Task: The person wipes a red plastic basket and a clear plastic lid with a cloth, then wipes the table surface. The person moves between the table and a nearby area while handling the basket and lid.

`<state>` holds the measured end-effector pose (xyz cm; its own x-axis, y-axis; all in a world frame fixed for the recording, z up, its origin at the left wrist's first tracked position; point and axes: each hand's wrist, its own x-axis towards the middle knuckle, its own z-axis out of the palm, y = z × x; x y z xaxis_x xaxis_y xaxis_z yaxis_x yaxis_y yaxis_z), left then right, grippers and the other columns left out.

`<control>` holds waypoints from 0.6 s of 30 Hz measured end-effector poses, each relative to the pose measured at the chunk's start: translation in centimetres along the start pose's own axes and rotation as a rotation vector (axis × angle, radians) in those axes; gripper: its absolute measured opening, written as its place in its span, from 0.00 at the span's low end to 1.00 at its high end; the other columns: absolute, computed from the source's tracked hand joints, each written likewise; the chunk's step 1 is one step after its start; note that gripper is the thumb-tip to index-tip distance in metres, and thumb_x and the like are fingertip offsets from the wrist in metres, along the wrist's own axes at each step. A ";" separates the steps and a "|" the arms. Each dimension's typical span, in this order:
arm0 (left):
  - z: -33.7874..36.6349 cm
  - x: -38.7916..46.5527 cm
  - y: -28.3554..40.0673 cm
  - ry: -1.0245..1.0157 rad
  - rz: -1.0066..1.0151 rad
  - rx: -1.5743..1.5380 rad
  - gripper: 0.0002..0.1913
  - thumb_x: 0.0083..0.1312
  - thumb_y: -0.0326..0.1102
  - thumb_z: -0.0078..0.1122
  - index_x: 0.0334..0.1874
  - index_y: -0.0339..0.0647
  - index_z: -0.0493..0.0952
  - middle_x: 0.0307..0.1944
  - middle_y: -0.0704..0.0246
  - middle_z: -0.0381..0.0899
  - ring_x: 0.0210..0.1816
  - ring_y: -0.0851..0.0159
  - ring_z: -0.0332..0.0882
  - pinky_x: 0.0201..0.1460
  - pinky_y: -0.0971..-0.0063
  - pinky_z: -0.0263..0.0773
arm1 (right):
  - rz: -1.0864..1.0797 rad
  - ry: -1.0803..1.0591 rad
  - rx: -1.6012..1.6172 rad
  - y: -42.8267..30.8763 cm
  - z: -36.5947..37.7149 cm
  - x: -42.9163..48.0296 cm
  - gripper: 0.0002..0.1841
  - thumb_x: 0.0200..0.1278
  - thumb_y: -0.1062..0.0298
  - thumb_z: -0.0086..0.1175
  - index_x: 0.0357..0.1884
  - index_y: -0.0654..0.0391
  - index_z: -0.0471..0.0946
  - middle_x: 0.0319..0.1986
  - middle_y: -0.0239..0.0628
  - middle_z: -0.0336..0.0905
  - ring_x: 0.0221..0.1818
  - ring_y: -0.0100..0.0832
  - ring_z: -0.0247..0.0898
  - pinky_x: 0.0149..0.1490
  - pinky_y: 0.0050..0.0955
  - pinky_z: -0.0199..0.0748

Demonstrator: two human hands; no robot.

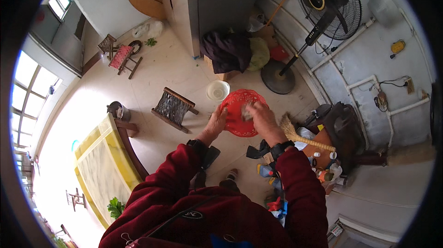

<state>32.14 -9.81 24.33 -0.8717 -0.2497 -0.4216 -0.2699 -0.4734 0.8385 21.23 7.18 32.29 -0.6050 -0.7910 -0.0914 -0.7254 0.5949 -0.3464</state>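
My left hand (218,120) grips the left rim of a round red plastic tray (238,123) with a lacy patterned edge. Over the tray's right side is my right hand (262,118), blurred, with a small greyish thing (246,112) at its fingers; what it is cannot be told. Just beyond the tray, a white plastic bowl (218,91) stands on the floor.
A woven folding stool (173,109) stands left of the tray, near a metal pot (121,112) and a yellow-edged table (104,165). A pedestal fan (278,77) stands at the upper right. A straw broom (304,139) and bottles lie to the right.
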 end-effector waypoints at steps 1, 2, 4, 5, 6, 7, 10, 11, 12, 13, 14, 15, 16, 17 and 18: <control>0.3 -0.1 0.5 -0.003 -0.015 -0.013 0.22 0.78 0.33 0.41 0.73 0.41 0.64 0.56 0.64 0.78 0.56 0.66 0.78 0.56 0.72 0.77 | -0.042 0.181 -0.134 0.3 -0.2 0.5 0.17 0.62 0.71 0.56 0.54 0.54 0.78 0.50 0.43 0.78 0.55 0.43 0.77 0.59 0.38 0.78; 0.6 -0.3 0.9 -0.020 -0.017 -0.015 0.23 0.77 0.28 0.42 0.73 0.40 0.63 0.58 0.63 0.78 0.59 0.64 0.76 0.61 0.70 0.75 | -0.177 0.237 -0.122 0.7 -0.4 1.0 0.17 0.62 0.70 0.57 0.54 0.53 0.78 0.50 0.42 0.77 0.55 0.43 0.76 0.58 0.38 0.77; 1.4 -0.6 1.4 -0.082 0.077 0.028 0.25 0.74 0.24 0.42 0.73 0.40 0.63 0.59 0.63 0.78 0.59 0.65 0.76 0.62 0.70 0.74 | -0.469 0.321 -0.169 1.2 -0.3 2.1 0.17 0.61 0.70 0.57 0.53 0.52 0.79 0.50 0.41 0.74 0.56 0.44 0.74 0.58 0.39 0.77; 1.6 -0.5 1.5 -0.118 0.139 0.053 0.26 0.72 0.21 0.42 0.73 0.39 0.63 0.59 0.64 0.78 0.59 0.65 0.77 0.63 0.70 0.74 | -0.396 0.285 -0.207 1.1 0.1 2.2 0.17 0.61 0.71 0.57 0.53 0.51 0.79 0.50 0.41 0.74 0.57 0.45 0.74 0.58 0.39 0.77; 2.0 -0.5 1.3 -0.112 0.161 0.054 0.26 0.72 0.20 0.42 0.73 0.38 0.64 0.60 0.63 0.78 0.60 0.66 0.76 0.63 0.70 0.73 | -0.374 0.258 -0.256 1.1 0.5 2.4 0.17 0.61 0.71 0.56 0.53 0.50 0.79 0.50 0.40 0.74 0.57 0.45 0.73 0.58 0.39 0.77; 2.3 -0.4 1.1 -0.103 0.184 0.055 0.26 0.71 0.19 0.42 0.72 0.38 0.64 0.60 0.63 0.77 0.60 0.66 0.76 0.64 0.70 0.72 | -0.277 0.200 -0.323 1.2 0.8 2.2 0.17 0.61 0.72 0.56 0.53 0.49 0.79 0.51 0.40 0.75 0.58 0.45 0.72 0.59 0.40 0.76; 2.5 0.0 0.0 -0.036 0.275 0.057 0.26 0.70 0.18 0.42 0.71 0.37 0.65 0.61 0.63 0.77 0.61 0.66 0.75 0.65 0.71 0.71 | -0.220 0.198 0.081 0.1 2.8 0.1 0.17 0.63 0.74 0.55 0.54 0.51 0.78 0.50 0.45 0.77 0.59 0.48 0.71 0.60 0.43 0.74; 2.5 0.2 -0.5 -0.038 0.344 0.069 0.26 0.70 0.18 0.42 0.71 0.37 0.65 0.61 0.64 0.77 0.61 0.67 0.75 0.65 0.71 0.71 | -0.183 0.113 0.235 0.1 3.0 0.0 0.17 0.63 0.74 0.54 0.55 0.52 0.78 0.50 0.46 0.77 0.59 0.48 0.72 0.60 0.44 0.74; 2.2 0.2 -0.9 -0.018 0.309 0.039 0.26 0.69 0.17 0.43 0.71 0.36 0.66 0.61 0.64 0.77 0.61 0.67 0.75 0.65 0.71 0.71 | -0.247 -0.053 0.262 0.3 3.0 -0.5 0.14 0.69 0.70 0.50 0.53 0.54 0.79 0.50 0.49 0.78 0.58 0.48 0.73 0.59 0.45 0.74; 2.0 0.2 -1.3 -0.025 0.314 0.019 0.27 0.68 0.16 0.43 0.70 0.36 0.67 0.60 0.65 0.78 0.61 0.68 0.74 0.65 0.72 0.71 | -0.177 0.019 0.265 0.2 3.2 -0.6 0.13 0.70 0.67 0.48 0.53 0.54 0.79 0.50 0.49 0.79 0.58 0.48 0.74 0.59 0.45 0.74; 1.8 0.2 -1.6 -0.007 0.302 0.004 0.27 0.67 0.16 0.44 0.70 0.36 0.68 0.60 0.65 0.78 0.61 0.69 0.74 0.65 0.72 0.70 | -0.128 0.030 0.263 0.5 2.9 -0.6 0.14 0.72 0.65 0.47 0.52 0.54 0.80 0.50 0.49 0.79 0.57 0.47 0.74 0.59 0.44 0.74; 1.8 0.3 -1.9 -0.045 0.292 0.029 0.27 0.67 0.16 0.42 0.70 0.36 0.68 0.60 0.65 0.78 0.61 0.68 0.74 0.66 0.72 0.70 | -0.020 -0.006 0.222 0.3 3.0 -0.3 0.14 0.73 0.62 0.45 0.51 0.55 0.80 0.50 0.49 0.79 0.57 0.47 0.75 0.59 0.43 0.74; 1.9 0.6 -2.0 -0.058 0.274 0.057 0.27 0.67 0.15 0.41 0.70 0.36 0.68 0.60 0.65 0.78 0.62 0.68 0.74 0.67 0.72 0.69 | 0.500 0.022 0.825 0.4 2.8 0.0 0.18 0.75 0.57 0.41 0.50 0.56 0.80 0.49 0.49 0.79 0.56 0.47 0.76 0.58 0.42 0.74; 2.0 0.8 -2.0 -0.060 0.209 0.091 0.27 0.67 0.15 0.40 0.70 0.35 0.68 0.60 0.65 0.79 0.62 0.68 0.73 0.68 0.71 0.68 | 0.403 0.073 0.783 0.1 2.9 0.2 0.18 0.75 0.58 0.42 0.50 0.57 0.80 0.50 0.49 0.79 0.55 0.46 0.76 0.58 0.42 0.75; 2.1 1.1 -1.9 -0.026 0.292 0.178 0.27 0.67 0.15 0.40 0.69 0.35 0.68 0.60 0.64 0.79 0.62 0.68 0.74 0.68 0.71 0.68 | 0.322 0.193 0.721 -0.3 3.0 0.5 0.17 0.75 0.59 0.43 0.50 0.58 0.80 0.51 0.49 0.79 0.55 0.46 0.77 0.58 0.41 0.75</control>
<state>30.80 -7.40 23.04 -0.9322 -0.3303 -0.1479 -0.0728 -0.2293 0.9706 22.14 6.18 29.60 -0.8417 -0.5189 -0.1496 -0.1556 0.4982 -0.8530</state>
